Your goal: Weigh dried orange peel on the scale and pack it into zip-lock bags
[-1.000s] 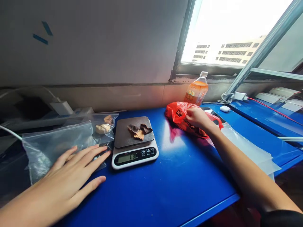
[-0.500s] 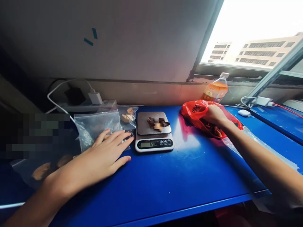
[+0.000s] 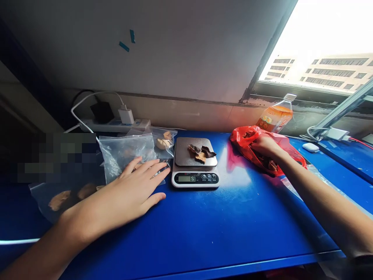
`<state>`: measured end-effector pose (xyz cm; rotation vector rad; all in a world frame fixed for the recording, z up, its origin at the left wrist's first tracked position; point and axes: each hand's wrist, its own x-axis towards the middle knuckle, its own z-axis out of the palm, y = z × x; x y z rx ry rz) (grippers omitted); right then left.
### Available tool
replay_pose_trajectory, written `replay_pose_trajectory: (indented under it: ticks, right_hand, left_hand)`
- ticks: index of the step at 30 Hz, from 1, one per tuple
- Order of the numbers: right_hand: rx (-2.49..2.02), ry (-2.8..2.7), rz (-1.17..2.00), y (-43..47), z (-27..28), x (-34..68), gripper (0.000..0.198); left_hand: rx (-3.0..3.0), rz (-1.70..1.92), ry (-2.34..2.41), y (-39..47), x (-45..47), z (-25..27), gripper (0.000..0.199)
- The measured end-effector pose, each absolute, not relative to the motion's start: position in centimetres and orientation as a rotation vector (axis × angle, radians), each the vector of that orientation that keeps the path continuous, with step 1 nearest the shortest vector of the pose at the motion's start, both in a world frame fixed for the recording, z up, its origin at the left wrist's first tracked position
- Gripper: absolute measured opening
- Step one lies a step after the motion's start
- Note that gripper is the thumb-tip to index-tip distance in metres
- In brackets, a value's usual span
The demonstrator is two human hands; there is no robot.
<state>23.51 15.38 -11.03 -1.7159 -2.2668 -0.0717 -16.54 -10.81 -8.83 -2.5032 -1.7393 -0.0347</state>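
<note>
My left hand (image 3: 126, 196) lies open, fingers spread, over clear zip bags (image 3: 128, 146) to the left of the scale. A white kitchen scale (image 3: 194, 184) with a metal plate stands mid-table, its display showing about 6.9. On the plate rest 3 dried curled pieces (image 3: 201, 154), dark brown and tan, looking like dried peel. My right hand (image 3: 266, 147) reaches into the mouth of a red plastic bag (image 3: 240, 142) that contains more brown dried pieces (image 3: 271, 165). Its fingertips are hidden in the bag, so I cannot tell what they hold.
Behind the red bag stands a bottle of orange drink (image 3: 275, 116). A white earbud case (image 3: 310, 147) lies to its right. At the back left, a power strip (image 3: 141, 125) holds chargers and cables. Another clear bag (image 3: 43, 204) with tan slices sits at the left.
The view has shifted, so everything appears slightly further right. My right hand sits a little deeper in the red bag. My left hand and the pieces on the scale stay put.
</note>
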Motion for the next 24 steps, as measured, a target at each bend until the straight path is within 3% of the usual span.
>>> replay_pose_trajectory:
  ticks: [9,24]
  right_hand:
    - [-1.665,-2.353,-0.335,13.2,-9.6,24.3,0.016]
    - [-1.69,-2.451,-0.244,14.1,-10.1,23.6,0.019]
  left_hand:
    - [-2.486,-0.221,-1.615,-10.3,-17.8,-10.5,0.053]
    - [-2.458,-0.053,-1.619,-9.8,-18.1,-10.4,0.056]
